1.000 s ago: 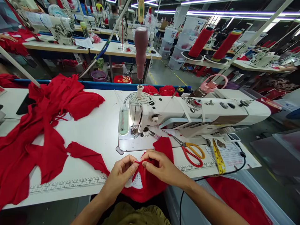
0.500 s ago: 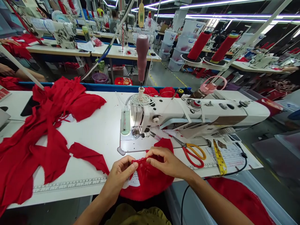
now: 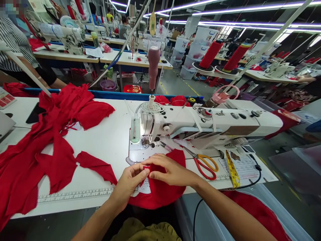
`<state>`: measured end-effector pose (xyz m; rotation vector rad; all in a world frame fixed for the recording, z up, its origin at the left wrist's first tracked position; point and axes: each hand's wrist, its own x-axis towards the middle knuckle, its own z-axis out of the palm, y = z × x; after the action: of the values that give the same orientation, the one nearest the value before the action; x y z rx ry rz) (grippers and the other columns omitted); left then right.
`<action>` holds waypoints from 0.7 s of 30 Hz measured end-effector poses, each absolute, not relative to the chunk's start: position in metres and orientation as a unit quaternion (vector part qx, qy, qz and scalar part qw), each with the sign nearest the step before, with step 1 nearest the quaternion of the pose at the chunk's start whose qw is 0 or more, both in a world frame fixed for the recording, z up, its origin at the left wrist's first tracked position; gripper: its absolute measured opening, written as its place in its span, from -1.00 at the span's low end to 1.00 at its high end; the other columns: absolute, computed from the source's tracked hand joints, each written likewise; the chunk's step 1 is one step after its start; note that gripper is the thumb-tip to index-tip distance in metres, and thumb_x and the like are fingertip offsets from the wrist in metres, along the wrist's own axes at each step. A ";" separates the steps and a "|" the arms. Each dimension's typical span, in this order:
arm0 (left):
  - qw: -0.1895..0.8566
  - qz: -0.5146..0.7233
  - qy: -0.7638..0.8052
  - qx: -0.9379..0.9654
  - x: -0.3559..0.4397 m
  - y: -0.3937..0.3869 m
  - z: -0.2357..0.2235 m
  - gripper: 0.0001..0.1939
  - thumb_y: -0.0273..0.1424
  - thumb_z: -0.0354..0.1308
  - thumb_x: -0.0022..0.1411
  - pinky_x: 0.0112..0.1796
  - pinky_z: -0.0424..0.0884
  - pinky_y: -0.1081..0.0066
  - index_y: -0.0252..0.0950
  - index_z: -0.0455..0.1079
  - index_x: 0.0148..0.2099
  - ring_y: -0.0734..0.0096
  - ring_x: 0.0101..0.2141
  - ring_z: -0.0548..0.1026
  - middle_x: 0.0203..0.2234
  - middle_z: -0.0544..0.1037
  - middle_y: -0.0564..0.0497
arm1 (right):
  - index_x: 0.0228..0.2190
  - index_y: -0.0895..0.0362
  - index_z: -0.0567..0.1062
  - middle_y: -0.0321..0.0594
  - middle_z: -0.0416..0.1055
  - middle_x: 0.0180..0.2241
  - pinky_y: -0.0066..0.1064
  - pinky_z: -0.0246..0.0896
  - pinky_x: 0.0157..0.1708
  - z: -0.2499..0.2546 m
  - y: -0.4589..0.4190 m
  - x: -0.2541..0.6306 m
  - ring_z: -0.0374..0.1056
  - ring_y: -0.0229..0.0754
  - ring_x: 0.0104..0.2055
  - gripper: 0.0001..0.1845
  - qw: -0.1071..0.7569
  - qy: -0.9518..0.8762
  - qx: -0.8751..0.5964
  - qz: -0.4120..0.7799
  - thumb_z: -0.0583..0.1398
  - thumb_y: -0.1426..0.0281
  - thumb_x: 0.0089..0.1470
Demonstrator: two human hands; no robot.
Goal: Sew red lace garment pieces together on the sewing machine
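Both hands have slid forward with the cloth toward the machine [image 3: 200, 125] since a second ago, and the view has tipped up a little, so a person in a striped top [image 3: 15, 43] now shows behind the table at far left. The left hand [image 3: 129, 182] pinches the near edge of the red piece [image 3: 160, 194] between thumb and fingertips, closed on it. The right hand [image 3: 170, 170] lies over the same fold, its fingers curled down and gripping the cloth just beside the left thumb; the two hands touch. The red piece sits at the front edge of the table [image 3: 107, 144], directly in front of the machine's needle end, its far tip lying on the machine's bed plate and its near part hanging over the table edge toward the lap. A white patch [image 3: 145, 187] shows on the piece under the left hand.

Scissors [image 3: 204, 162] with orange and red handles lie on the bed to the right of the hands, under the machine's arm. A yellow tape measure [image 3: 232, 169] lies further right, beside a black cable [image 3: 253, 179]. A heap of red cloth [image 3: 50, 134] spreads over the table well to the left of the machine. A pinkish thread cone [image 3: 153, 67] stands above the machine's left end, and two red cones [image 3: 220, 55] stand behind its right end. Another red piece [image 3: 255, 211] lies in a bin below the right forearm.
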<state>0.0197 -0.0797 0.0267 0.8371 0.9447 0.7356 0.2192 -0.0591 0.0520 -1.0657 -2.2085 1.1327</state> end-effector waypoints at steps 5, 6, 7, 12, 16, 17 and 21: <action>0.744 0.309 0.425 0.412 0.012 -0.086 0.025 -0.57 0.00 0.29 0.14 -0.39 0.22 0.55 -0.29 0.39 -0.34 0.52 -0.45 0.27 -0.50 0.36 0.11 | -0.35 0.12 0.49 -0.34 0.38 -0.46 -0.45 0.17 -0.38 0.048 -0.050 0.214 0.26 -0.28 -0.41 -0.76 0.206 -0.712 -0.427 0.518 0.22 0.20 0.19; 0.747 0.307 0.414 0.420 0.012 -0.088 0.024 -0.59 -0.03 0.33 0.11 -0.34 0.26 0.53 -0.30 0.41 -0.31 0.50 -0.42 0.30 -0.47 0.39 0.10 | -0.39 0.13 0.47 -0.36 0.34 -0.49 -0.47 0.13 -0.42 0.047 -0.049 0.215 0.23 -0.30 -0.44 -0.73 0.205 -0.700 -0.426 0.535 0.22 0.18 0.19; 0.750 0.306 0.403 0.426 0.013 -0.089 0.022 -0.60 -0.07 0.37 0.07 -0.29 0.28 0.52 -0.30 0.43 -0.29 0.48 -0.38 0.33 -0.44 0.43 0.09 | -0.42 0.13 0.44 -0.37 0.32 -0.51 -0.48 0.11 -0.44 0.047 -0.048 0.215 0.20 -0.31 -0.46 -0.71 0.204 -0.692 -0.424 0.548 0.22 0.17 0.18; 0.744 0.326 0.405 0.419 0.022 -0.093 0.012 -0.61 -0.09 0.36 0.08 -0.22 0.29 0.47 -0.31 0.49 -0.24 0.41 -0.32 0.36 -0.40 0.50 0.05 | -0.42 0.15 0.41 -0.39 0.27 -0.52 -0.49 0.04 -0.48 0.048 -0.045 0.213 0.15 -0.33 -0.48 -0.65 0.195 -0.658 -0.420 0.593 0.20 0.11 0.18; 0.739 0.333 0.407 0.421 0.023 -0.093 0.010 -0.61 -0.07 0.34 0.09 -0.27 0.27 0.47 -0.31 0.48 -0.25 0.42 -0.35 0.33 -0.40 0.48 0.06 | -0.42 0.15 0.41 -0.41 0.20 -0.54 -0.49 -0.02 -0.50 0.049 -0.044 0.213 0.07 -0.35 -0.49 -0.65 0.189 -0.663 -0.416 0.594 0.18 0.12 0.19; 0.736 0.332 0.409 0.426 0.022 -0.093 0.009 -0.61 -0.07 0.33 0.09 -0.28 0.26 0.47 -0.30 0.47 -0.26 0.42 -0.35 0.32 -0.42 0.46 0.06 | -0.42 0.15 0.41 -0.42 0.19 -0.54 -0.49 -0.03 -0.50 0.049 -0.044 0.212 0.05 -0.35 -0.50 -0.66 0.183 -0.665 -0.419 0.590 0.17 0.13 0.19; 0.696 0.339 0.440 0.455 0.020 -0.093 0.011 -0.60 -0.03 0.27 0.14 -0.37 0.18 0.49 -0.30 0.38 -0.36 0.45 -0.42 0.21 -0.51 0.32 0.11 | -0.40 0.15 0.43 -0.39 0.24 -0.53 -0.49 0.01 -0.47 0.052 -0.044 0.211 0.10 -0.33 -0.47 -0.71 0.157 -0.682 -0.436 0.566 0.15 0.18 0.20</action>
<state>0.0204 -0.0930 0.0111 1.0155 0.9806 0.7557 0.2110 -0.0444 0.0519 -1.2466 -1.9510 1.6204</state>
